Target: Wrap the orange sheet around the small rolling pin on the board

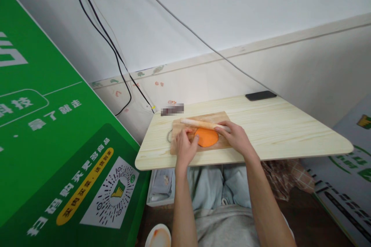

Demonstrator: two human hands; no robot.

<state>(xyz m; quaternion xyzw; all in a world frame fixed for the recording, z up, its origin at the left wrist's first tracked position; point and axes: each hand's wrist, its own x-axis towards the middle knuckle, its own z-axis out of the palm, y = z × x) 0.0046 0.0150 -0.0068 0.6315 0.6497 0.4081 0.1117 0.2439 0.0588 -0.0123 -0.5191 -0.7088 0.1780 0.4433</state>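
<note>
Pale wood counter (290, 131) against white wall. Chopping board (199, 119) holds orange dough (206, 137); rolling pin (203, 124) at dough's 12 o'clock. Left hand (184, 147) and right hand (236, 136) rest on it, fingers loosely curled. Phone (260, 95) at 1 o'clock.

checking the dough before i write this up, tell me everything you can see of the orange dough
The orange dough is a flat, smooth, roughly round disc lying on the wooden board on the table. The rolling pin lies along its far edge. The left hand touches its left side; the right hand is at its right edge, on the pin.
</note>
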